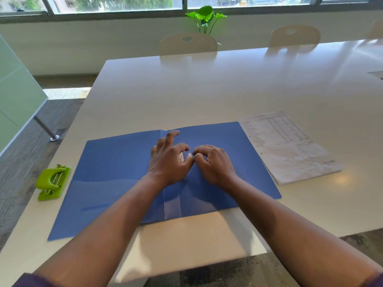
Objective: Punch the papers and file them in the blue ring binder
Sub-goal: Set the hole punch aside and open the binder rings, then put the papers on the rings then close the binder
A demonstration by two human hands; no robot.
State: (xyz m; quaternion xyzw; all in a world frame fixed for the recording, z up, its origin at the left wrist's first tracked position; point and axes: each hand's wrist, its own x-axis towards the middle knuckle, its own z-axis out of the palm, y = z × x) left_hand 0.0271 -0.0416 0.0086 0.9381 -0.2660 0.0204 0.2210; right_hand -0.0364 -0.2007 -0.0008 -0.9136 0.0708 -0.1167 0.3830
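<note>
The blue ring binder (116,175) lies open and flat on the white table, near its front edge. Both hands rest over its spine, where a pale fastener strip (182,158) shows between them. My left hand (169,160) pinches the strip between thumb and forefinger. My right hand (213,162) has its fingers curled, with the fingertips at the same strip. Most of the clip mechanism is hidden under the hands. A stack of printed papers (290,148) lies just right of the binder. A green hole punch (53,183) sits at the table's left edge.
The white table (217,90) stretches far back and right. Two white chairs (187,45) stand at its far side, with a green plant (206,17) behind. A glass partition (16,96) stands at the left.
</note>
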